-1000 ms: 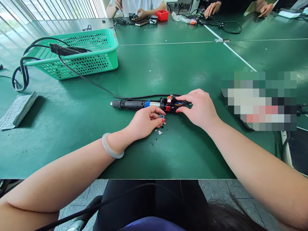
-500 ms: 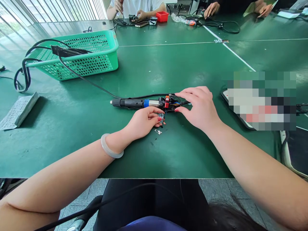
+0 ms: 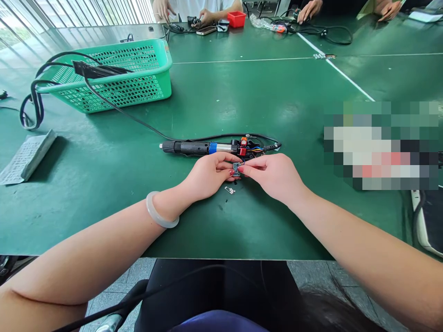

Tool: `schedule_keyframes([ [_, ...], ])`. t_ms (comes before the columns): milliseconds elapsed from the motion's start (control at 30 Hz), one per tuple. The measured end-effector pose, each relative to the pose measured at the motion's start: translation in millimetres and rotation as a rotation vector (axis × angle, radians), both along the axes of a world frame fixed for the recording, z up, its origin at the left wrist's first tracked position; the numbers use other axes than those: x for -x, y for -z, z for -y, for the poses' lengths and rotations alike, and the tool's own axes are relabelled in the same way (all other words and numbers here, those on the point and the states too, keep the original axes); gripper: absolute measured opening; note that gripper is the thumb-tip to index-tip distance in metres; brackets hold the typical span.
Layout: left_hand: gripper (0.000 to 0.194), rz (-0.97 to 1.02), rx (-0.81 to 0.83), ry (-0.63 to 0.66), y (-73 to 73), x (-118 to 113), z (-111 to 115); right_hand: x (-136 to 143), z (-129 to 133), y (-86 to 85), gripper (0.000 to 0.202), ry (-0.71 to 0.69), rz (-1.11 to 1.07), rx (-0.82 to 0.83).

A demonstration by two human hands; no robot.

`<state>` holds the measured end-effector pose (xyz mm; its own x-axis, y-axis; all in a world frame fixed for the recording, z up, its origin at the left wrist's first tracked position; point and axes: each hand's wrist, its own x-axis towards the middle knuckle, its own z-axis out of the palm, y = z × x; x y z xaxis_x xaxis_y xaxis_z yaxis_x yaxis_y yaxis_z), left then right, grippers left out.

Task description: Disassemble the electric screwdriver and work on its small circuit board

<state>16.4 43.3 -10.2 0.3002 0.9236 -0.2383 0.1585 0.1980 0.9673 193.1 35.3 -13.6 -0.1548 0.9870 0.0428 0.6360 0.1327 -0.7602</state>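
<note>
My left hand [image 3: 211, 174] pinches a small grey-blue part with cut-outs [image 3: 236, 169] between thumb and fingers. At the part's right side are the closed thumb and fingertips of my right hand [image 3: 277, 177], which grip it too. Just beyond both hands lies an electric screwdriver [image 3: 194, 148], its rear housing open. A blue band, a silver motor, red and orange pieces and thin coloured wires show in it. Its black cord loops back from the right end. Close below my fingers, a small metal plate [image 3: 229, 189] rests on the table with tiny dark bits.
A green basket [image 3: 162, 85] with black cables stands at the back left, the screwdriver's cord leading to it. A paper-covered block [image 3: 29, 157] lies left. Pixelated items sit right. Across the green table [image 3: 242, 101], two people's hands handle parts near a red box [image 3: 236, 19].
My right hand has left the cord end of the screwdriver and moved left and nearer, onto the small part in my left hand. The left hand stays about where it was.
</note>
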Motion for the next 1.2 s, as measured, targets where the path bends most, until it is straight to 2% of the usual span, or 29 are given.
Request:
schedule_keyframes([
  [167, 0.020, -0.022, -0.014, 0.000, 0.3, -0.1, 0.6, 1.0, -0.8, -1.6, 0.026, 0.053, -0.096, 0.111],
  [400, 0.016, 0.013, -0.003, -0.016, -0.7, -0.7, 0.6, -1.2, -3.4, 2.7, 0.040, 0.052, -0.186, 0.182],
  [533, 0.016, 0.027, 0.000, -0.015, -0.4, -0.6, 0.2, -1.6, -3.7, 2.7, 0.038, 0.049, -0.218, 0.228],
  [900, 0.018, 0.042, 0.024, -0.010, -0.5, -0.8, -0.2, 0.2, -3.3, 2.3, 0.030, 0.045, -0.200, 0.182],
  [1200, 0.019, 0.022, -0.001, 0.032, 0.0, -0.1, -1.5, -1.3, -5.2, 5.4, 0.044, 0.010, -0.331, 0.233],
])
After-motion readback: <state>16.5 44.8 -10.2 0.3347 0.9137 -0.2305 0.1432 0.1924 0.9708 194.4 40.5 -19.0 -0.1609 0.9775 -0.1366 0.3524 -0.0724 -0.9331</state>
